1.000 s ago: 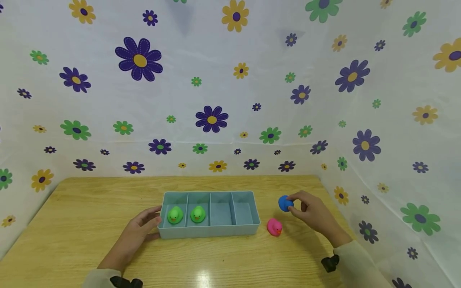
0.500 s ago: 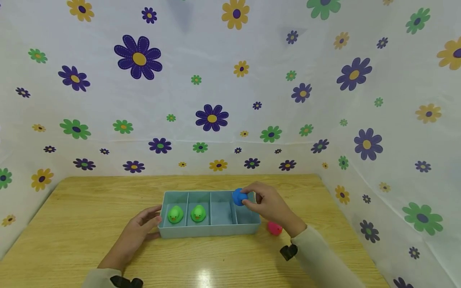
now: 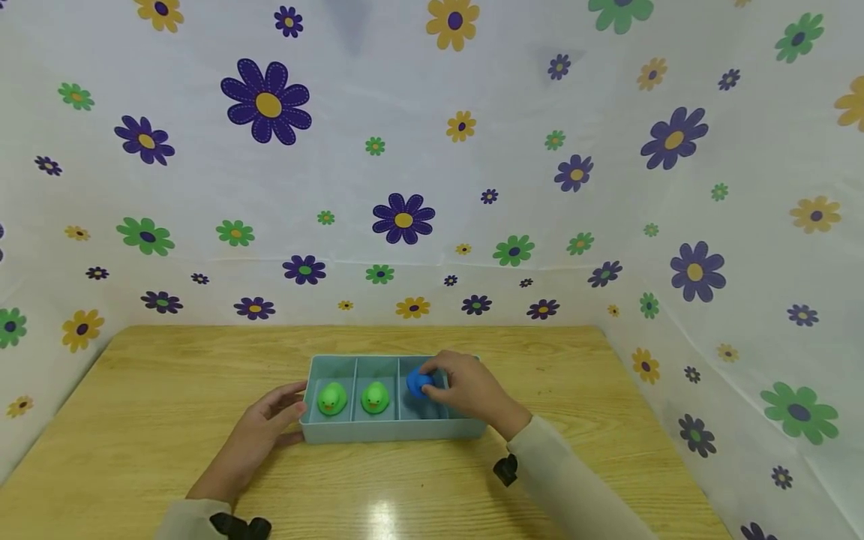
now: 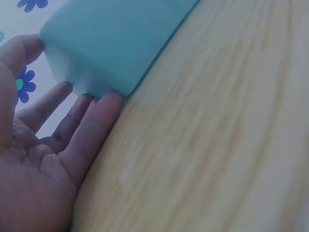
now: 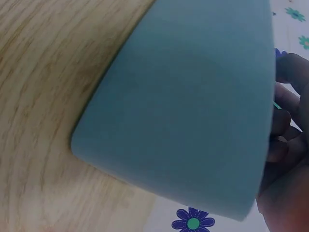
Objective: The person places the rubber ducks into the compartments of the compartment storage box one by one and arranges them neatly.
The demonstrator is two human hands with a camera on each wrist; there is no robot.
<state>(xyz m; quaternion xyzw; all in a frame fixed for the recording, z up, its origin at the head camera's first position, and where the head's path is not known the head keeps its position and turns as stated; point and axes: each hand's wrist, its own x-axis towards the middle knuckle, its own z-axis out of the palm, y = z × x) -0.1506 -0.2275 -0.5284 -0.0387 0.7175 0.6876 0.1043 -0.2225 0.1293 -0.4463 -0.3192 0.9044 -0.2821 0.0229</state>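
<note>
A pale blue-green tray (image 3: 391, 432) with divided compartments lies on the table. Green rubber ducks sit in its two left compartments, the first duck (image 3: 331, 400) at the far left and the second duck (image 3: 375, 398) beside it. My left hand (image 3: 259, 427) touches the tray's left end; in the left wrist view its extended fingers (image 4: 84, 137) rest against the end wall. Between thumb and fingers, my right hand (image 3: 472, 388) pinches a blue rubber duck (image 3: 417, 382) over the third compartment from the left. That hand and wrist partly cover the rightmost compartment.
The wooden table (image 3: 202, 360) reaches back to a white flower-printed cloth (image 3: 337, 165), which also stands along the right side. A dark wrist strap (image 3: 506, 469) sits on the right sleeve.
My right hand has carried the blue duck leftward from the right of the tray to the third compartment. The pink duck is now out of sight behind the right arm. My left hand stays put.
</note>
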